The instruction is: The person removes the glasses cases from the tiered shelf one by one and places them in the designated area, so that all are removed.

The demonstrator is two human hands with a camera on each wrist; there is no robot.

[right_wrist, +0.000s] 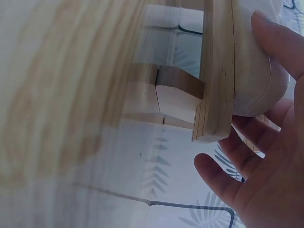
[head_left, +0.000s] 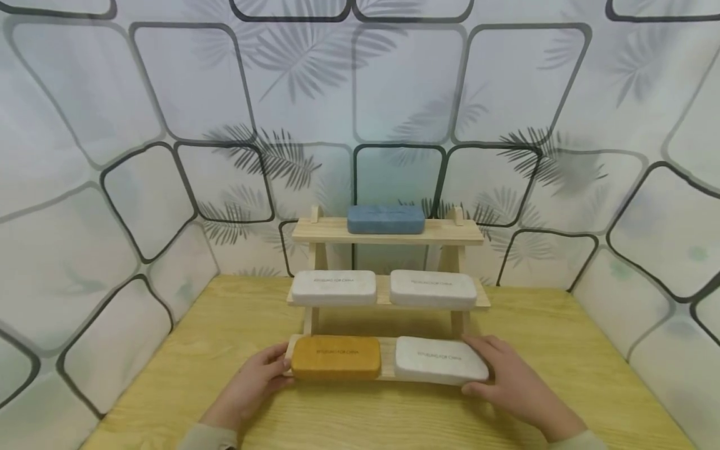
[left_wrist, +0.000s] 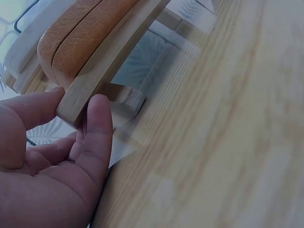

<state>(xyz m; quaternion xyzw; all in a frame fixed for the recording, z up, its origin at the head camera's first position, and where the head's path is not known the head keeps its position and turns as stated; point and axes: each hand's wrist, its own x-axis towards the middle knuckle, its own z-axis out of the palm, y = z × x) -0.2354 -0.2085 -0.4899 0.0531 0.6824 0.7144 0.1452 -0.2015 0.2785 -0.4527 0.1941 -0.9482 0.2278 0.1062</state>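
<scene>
A three-tier wooden display stand (head_left: 388,232) stands on the table, bearing several glasses cases. My left hand (head_left: 254,380) pinches the left end of the lowest board (left_wrist: 78,97), beside an orange glasses case (head_left: 336,357). In the left wrist view, finger and thumb lie on opposite faces of that board. At the right end of the same tier, my right hand (head_left: 509,382) holds a white glasses case (head_left: 440,360) by its outer end. The right wrist view shows the thumb against one side of this case (right_wrist: 251,71), with other fingers around its end, partly hidden.
Two more white glasses cases, a left one (head_left: 334,287) and a right one (head_left: 432,289), lie on the middle tier. A blue glasses case (head_left: 385,219) lies on the top tier. Patterned curtain (head_left: 405,81) encloses the wood-grain table (head_left: 360,415) at the back and sides.
</scene>
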